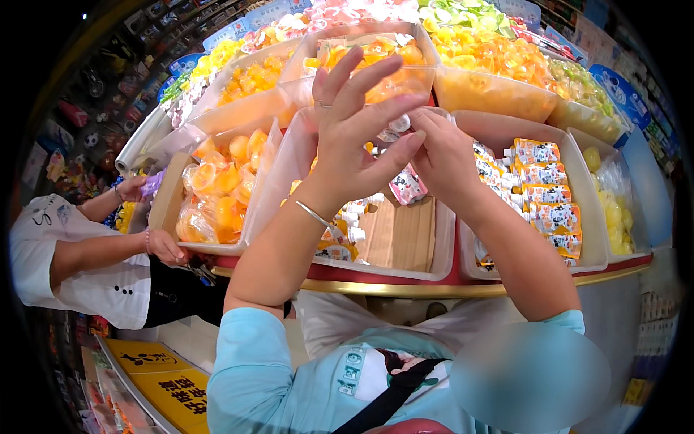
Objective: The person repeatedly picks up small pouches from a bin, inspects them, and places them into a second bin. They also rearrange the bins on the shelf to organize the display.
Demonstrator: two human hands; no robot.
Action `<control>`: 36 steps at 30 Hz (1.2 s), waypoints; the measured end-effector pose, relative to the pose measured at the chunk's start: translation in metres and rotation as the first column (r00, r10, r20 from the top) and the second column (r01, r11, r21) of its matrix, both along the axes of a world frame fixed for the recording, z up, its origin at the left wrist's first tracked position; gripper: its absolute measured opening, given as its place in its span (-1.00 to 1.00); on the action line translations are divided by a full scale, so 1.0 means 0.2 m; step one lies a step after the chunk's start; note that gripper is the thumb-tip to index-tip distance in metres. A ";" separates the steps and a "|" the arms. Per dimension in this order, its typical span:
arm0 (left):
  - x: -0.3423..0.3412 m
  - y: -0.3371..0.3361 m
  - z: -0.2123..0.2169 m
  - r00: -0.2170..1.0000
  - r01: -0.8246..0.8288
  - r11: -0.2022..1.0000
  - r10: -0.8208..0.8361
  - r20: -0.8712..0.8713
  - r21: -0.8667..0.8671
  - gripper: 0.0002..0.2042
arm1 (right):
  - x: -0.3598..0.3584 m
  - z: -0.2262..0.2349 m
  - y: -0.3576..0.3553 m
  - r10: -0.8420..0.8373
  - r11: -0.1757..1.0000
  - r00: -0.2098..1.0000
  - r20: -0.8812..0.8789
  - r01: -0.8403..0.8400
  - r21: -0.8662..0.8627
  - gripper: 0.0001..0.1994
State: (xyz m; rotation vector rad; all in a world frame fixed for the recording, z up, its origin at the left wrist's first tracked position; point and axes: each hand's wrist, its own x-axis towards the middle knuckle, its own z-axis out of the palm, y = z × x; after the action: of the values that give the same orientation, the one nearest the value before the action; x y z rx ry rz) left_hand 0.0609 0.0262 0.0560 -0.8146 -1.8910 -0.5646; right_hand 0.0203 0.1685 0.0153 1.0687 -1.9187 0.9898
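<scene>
My left hand (354, 141) is raised over the middle bin, its fingers spread and its thumb tip close to my right fingertips. My right hand (442, 155) is closed in a pinch, with its fingertips hidden. A white round cap (398, 124) shows between the hands; what it belongs to is mostly covered. Just below them is a pink-and-white drink pouch (409, 186); I cannot tell whether it is held or lies in the bin. The clear middle bin (446, 253) contains spouted pouches (350, 233) with white caps along its left side and a brown cardboard piece (397, 235).
To the right, a bin (598, 239) holds rows of orange-and-white pouches (546, 195). Left stands a bin of orange jelly cups (224, 184). More sweets bins (491, 94) rise behind. A person in a white top (94, 253) stands at left, one hand on a purple item (152, 184).
</scene>
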 end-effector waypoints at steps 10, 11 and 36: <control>-0.01 -0.01 -0.02 0.996 -0.061 0.997 0.058 -0.072 -0.042 -0.78 | 0.00 0.00 0.00 0.024 0.999 1.000 -0.020 -0.024 -0.037 -0.57; -0.01 -0.01 -0.02 0.995 -0.066 0.997 0.062 -0.079 -0.046 -0.78 | 0.00 0.00 0.01 0.030 0.999 0.999 -0.023 -0.031 -0.035 -0.57; -0.16 -0.03 -0.16 0.998 -0.057 0.995 0.056 0.011 0.082 -0.34 | -0.03 -0.07 0.02 0.553 0.813 0.710 0.436 -0.345 -0.469 -0.69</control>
State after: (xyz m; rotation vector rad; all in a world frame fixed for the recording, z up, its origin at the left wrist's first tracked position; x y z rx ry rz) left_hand 0.0279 0.0196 0.0244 -0.7042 -1.8799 -0.6068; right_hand 0.0136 0.1723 0.0004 1.1442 -1.8052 2.0525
